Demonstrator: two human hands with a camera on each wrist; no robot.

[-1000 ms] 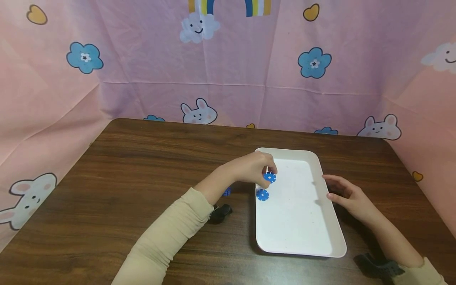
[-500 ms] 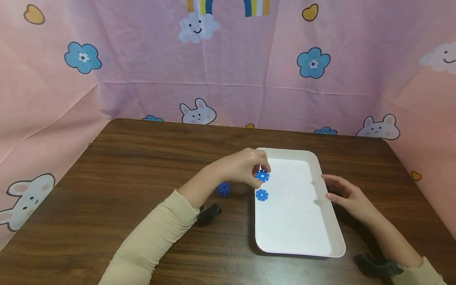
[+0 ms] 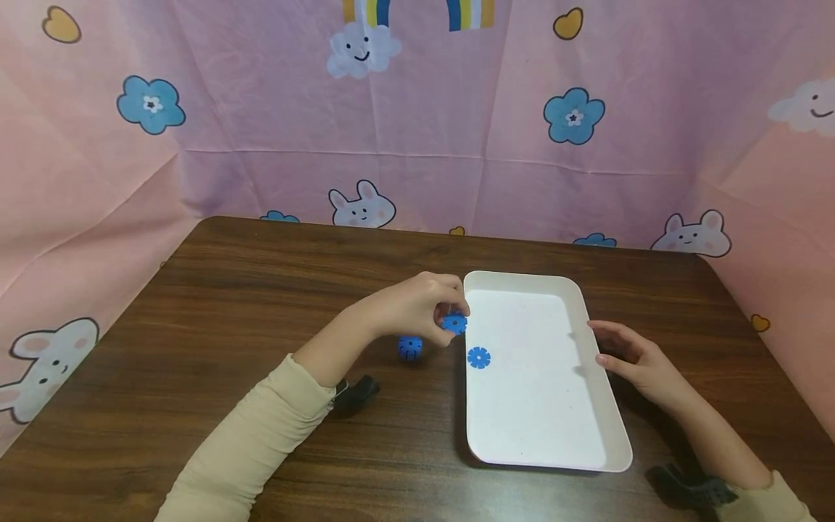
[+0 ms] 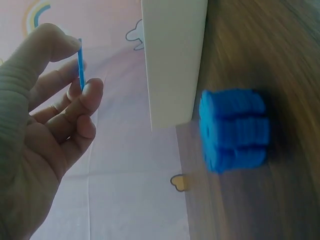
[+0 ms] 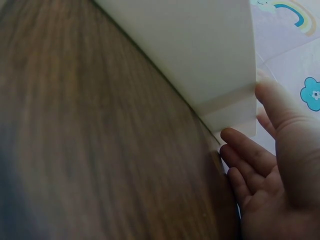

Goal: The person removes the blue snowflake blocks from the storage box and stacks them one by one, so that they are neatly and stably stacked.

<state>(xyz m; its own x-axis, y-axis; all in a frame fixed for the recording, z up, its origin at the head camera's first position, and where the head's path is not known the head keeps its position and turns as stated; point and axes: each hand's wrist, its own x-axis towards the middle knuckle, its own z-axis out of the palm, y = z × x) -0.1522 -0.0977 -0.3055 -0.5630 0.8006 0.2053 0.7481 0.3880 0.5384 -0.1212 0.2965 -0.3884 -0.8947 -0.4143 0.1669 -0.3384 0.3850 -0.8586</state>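
A thin blue notched disc (image 3: 454, 323) is pinched edgewise between the thumb and fingers of my left hand (image 3: 417, 308), beside the left rim of the white tray (image 3: 616, 428). In the left wrist view the left hand (image 4: 55, 100) holds the same disc (image 4: 81, 65) well above the table. Just below that hand, on the table, stands a stack of blue notched discs (image 3: 410, 348). Another blue disc (image 3: 479, 357) lies inside the tray along its left side. My right hand (image 3: 642, 366) touches the tray's right outer side with loosely bent fingers and thumb.
The dark wooden table (image 3: 274, 290) carries the tray right of centre. Pink patterned cloth (image 3: 430, 109) hangs behind and at both sides. Black wrist straps (image 3: 355, 395) sit on both arms.
My left hand has moved left with its pinched disc, from over the tray to beside its left rim. This uncovers the stack on the table. The right hand stays put.
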